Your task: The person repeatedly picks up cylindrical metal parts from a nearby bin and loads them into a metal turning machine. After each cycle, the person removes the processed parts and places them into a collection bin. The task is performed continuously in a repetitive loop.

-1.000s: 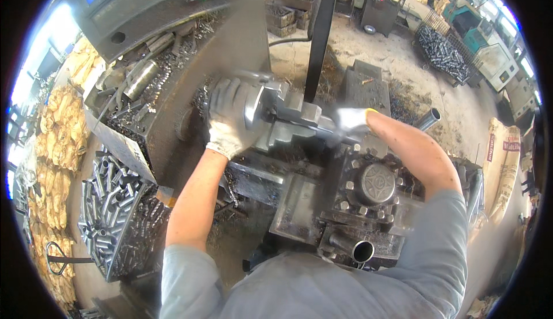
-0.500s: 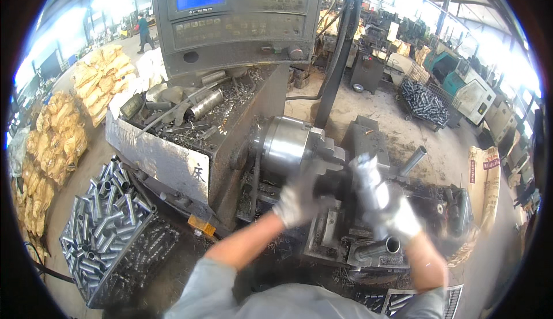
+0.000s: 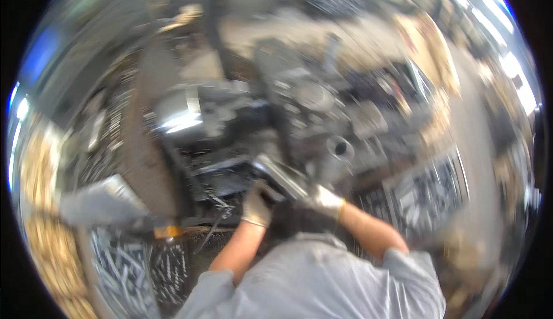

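A shiny metal tube [image 3: 282, 176] slants in front of my body, its lower right end at my right hand [image 3: 328, 200]. My gloved right hand appears closed around that end. My gloved left hand [image 3: 256, 205] is close to the tube's left side, its fingers bent toward it; blur hides whether they touch it. Beyond the hands is the lathe's round steel chuck [image 3: 183, 110], with dark jaws on its right. A tube with an open round end [image 3: 340, 147] stands on the machine to the right of the hands.
Many cut tubes lie in a bin [image 3: 124, 267] at lower left. To the right, a framed tray [image 3: 461, 172] holds more metal pieces. A paper sack [image 3: 440, 54] stands at the far right. An orange block [image 3: 167, 232] sits on the machine's near edge.
Both hands have come back from the chuck toward my body, the right one bringing the shiny tube. My view has swung right and downward, and the picture is smeared.
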`<state>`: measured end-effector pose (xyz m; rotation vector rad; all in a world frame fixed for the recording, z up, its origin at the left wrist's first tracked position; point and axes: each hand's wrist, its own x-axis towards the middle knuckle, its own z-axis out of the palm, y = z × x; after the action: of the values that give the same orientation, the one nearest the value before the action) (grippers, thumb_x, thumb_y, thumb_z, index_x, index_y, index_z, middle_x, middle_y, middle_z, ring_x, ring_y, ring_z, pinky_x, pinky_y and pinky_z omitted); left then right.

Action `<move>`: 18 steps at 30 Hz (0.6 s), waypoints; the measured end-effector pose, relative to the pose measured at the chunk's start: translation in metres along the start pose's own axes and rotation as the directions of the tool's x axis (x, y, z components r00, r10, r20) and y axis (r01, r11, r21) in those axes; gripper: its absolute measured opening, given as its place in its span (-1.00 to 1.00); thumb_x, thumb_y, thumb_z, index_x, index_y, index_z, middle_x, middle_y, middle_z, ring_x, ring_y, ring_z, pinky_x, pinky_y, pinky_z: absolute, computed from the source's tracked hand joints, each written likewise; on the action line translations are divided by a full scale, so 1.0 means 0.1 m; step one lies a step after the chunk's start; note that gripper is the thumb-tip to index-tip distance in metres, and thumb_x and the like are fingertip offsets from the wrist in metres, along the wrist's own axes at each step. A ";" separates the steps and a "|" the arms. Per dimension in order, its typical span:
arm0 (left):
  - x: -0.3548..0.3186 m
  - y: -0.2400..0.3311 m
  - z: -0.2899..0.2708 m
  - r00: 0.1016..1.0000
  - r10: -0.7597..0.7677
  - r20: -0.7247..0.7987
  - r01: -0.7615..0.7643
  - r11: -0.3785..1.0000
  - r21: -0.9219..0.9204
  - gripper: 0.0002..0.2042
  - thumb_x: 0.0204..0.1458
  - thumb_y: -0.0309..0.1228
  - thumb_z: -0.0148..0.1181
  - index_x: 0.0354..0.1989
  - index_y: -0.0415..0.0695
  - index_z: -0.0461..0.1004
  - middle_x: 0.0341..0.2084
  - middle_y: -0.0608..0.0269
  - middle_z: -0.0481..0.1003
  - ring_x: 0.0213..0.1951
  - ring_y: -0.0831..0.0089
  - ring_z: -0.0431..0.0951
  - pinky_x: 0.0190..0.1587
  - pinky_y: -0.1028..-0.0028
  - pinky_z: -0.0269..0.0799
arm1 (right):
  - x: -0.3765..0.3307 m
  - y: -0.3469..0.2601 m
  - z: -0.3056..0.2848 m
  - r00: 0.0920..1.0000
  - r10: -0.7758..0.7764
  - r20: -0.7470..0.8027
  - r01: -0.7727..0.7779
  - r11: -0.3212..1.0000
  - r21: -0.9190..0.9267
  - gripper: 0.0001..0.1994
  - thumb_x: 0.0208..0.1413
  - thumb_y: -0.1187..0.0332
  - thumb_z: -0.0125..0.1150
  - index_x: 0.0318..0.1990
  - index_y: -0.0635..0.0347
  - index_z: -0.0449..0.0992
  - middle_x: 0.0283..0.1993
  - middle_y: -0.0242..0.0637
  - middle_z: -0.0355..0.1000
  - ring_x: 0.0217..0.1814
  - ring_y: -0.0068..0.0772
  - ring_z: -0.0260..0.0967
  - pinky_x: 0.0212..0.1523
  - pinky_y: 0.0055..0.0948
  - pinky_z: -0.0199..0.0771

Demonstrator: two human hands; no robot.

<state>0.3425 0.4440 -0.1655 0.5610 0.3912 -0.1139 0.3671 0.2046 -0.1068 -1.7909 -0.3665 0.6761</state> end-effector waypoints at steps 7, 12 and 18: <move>-0.19 0.23 -0.19 0.993 0.079 -0.083 -0.047 0.942 0.332 -0.60 0.35 -0.07 0.02 0.02 -0.16 0.56 -0.14 0.12 0.67 -0.08 0.16 0.68 -0.17 0.14 0.65 | -2.50 1.44 -1.64 0.777 0.604 -0.179 -0.483 0.753 0.446 -0.51 -0.01 0.15 0.62 -0.03 0.38 0.71 -0.33 -0.30 0.67 -0.22 -0.59 0.61 -0.22 -0.53 0.67; -0.26 0.15 0.27 0.983 -0.148 0.113 0.119 0.966 0.231 -0.53 0.36 0.02 0.04 0.10 -0.15 0.56 -0.15 0.09 0.66 -0.18 0.11 0.70 -0.14 0.06 0.63 | -2.60 1.62 -2.26 0.467 0.339 -0.817 -0.873 0.325 -0.364 -0.28 0.13 0.05 0.40 0.37 0.26 0.40 -0.07 0.10 0.67 -0.07 -0.01 0.69 -0.01 -0.09 0.68; -0.21 -0.07 0.40 0.955 -0.271 0.124 0.263 0.962 0.079 -0.52 0.45 -0.06 -0.02 0.20 -0.28 0.47 -0.08 0.04 0.62 -0.16 0.11 0.69 -0.07 0.09 0.66 | -0.78 0.20 -1.53 0.785 -0.299 -0.543 -0.010 0.869 -0.494 -0.39 0.02 0.09 0.45 0.21 0.17 0.52 -0.11 0.11 0.66 -0.05 0.10 0.66 0.00 -0.09 0.63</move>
<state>0.3344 0.4171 -0.1296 0.5558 0.3316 -0.4235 0.3972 0.0374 -0.0739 -2.3007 -0.2360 -0.1574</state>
